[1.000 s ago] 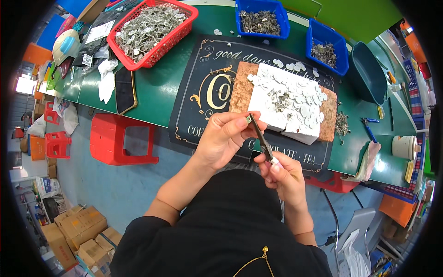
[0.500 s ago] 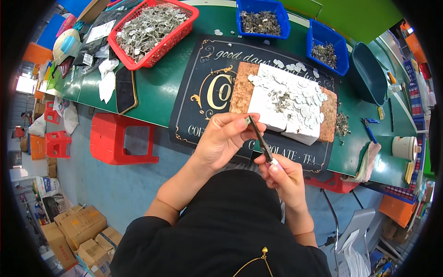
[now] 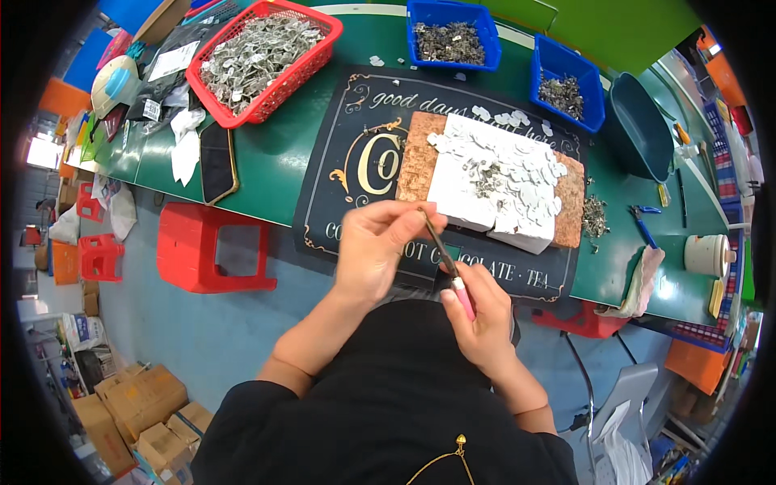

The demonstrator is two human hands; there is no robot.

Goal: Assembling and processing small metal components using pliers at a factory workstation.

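My right hand [image 3: 485,319] is closed round the pink handle of a slim, dark metal tool [image 3: 438,245] with a white band, possibly tweezers. The tool slants up and left to my left hand [image 3: 370,250], whose thumb and fingers pinch at its tip. Whatever small piece lies between those fingers is mostly hidden. Just beyond my hands stand white blocks [image 3: 459,208] on a reddish-brown board [image 3: 418,158]. Many flat white pieces [image 3: 529,182] cover their tops, with a small heap of metal bits [image 3: 488,179] in the middle.
A red basket [image 3: 284,97] of silvery pieces stands back left. Two blue bins [image 3: 454,63] with small metal parts are at the back. A green basin [image 3: 643,129], blue-handled pliers [image 3: 647,226] and a white pot [image 3: 706,255] are right. A phone [image 3: 217,166] lies left.
My right hand has shifted slightly left and down, and the tool's pink handle now shows. My left hand has turned a little, hiding the small piece seen at the tip before.
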